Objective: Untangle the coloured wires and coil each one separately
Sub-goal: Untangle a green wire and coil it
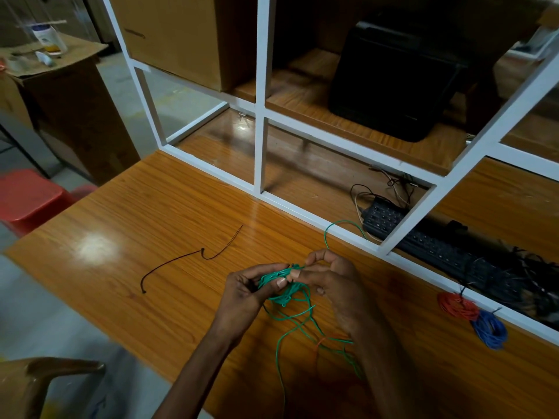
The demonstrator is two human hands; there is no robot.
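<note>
Both hands, left (242, 290) & right (329, 285), grip green wire (282, 285) bundle between fingertips; loose strands trail below.

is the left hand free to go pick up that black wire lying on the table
Probably not yet: the left hand grips the green wire bundle. The tabletop path to the black wire looks unobstructed.

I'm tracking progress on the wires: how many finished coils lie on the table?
2: a red coil by the white frame at the right, and a blue coil touching it on the near side. The green wire is in both hands.
</note>
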